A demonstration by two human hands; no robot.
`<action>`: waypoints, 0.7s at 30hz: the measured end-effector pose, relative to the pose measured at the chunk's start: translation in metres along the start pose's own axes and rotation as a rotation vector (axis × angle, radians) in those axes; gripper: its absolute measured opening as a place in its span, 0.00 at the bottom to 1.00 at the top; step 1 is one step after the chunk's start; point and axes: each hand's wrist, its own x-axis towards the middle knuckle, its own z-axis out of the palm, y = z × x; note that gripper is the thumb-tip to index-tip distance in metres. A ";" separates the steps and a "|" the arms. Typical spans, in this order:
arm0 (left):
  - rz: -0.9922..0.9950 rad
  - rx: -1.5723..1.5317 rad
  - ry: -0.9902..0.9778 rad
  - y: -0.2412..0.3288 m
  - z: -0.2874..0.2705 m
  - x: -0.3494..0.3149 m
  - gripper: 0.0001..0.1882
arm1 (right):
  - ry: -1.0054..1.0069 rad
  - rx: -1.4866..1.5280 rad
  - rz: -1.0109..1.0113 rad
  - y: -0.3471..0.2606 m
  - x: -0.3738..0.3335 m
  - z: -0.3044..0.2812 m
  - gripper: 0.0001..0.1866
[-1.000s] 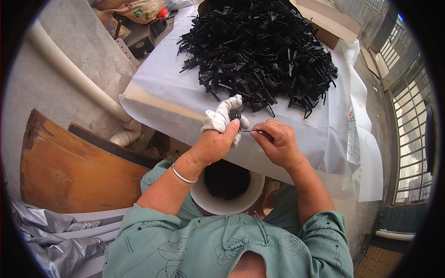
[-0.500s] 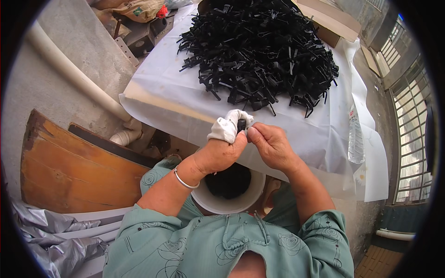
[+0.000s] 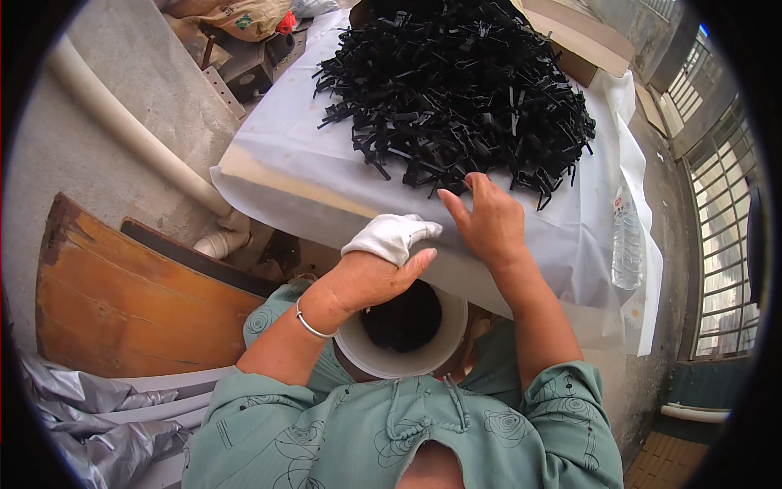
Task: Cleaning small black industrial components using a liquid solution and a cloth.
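Observation:
A large heap of small black clip-like pieces (image 3: 456, 98), apparently plastic, covers the far part of the table. My right hand (image 3: 493, 216) is bare and reaches to the heap's near edge, thumb and forefinger apart. Its fingertips meet the lowest black pieces, and I see nothing held in it. My left hand (image 3: 379, 265) hovers at the table's near edge, with a white cloth covering (image 3: 387, 236) over its fingers. The thumb is stretched away from the fingers, and nothing shows between them. Below the left hand, a white bucket (image 3: 452, 342) has dark contents.
White sheeting (image 3: 293, 179) covers the table. A clear plastic bottle (image 3: 626, 240) lies at its right side, and a cardboard box (image 3: 586, 49) is behind the heap. A worn wooden board (image 3: 138, 293) leans at left, near a pale pipe (image 3: 130, 122). Silvery sheeting (image 3: 106, 424) lies lower left.
The hands were together over the table's near edge with a small dark piece at the fingers. They have parted: the right moved forward to the heap, the left down slightly. The dark piece no longer shows.

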 end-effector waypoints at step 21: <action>-0.749 -2.097 -0.374 -0.014 0.024 0.024 0.21 | -0.198 0.537 -0.150 0.005 -0.022 -0.056 0.12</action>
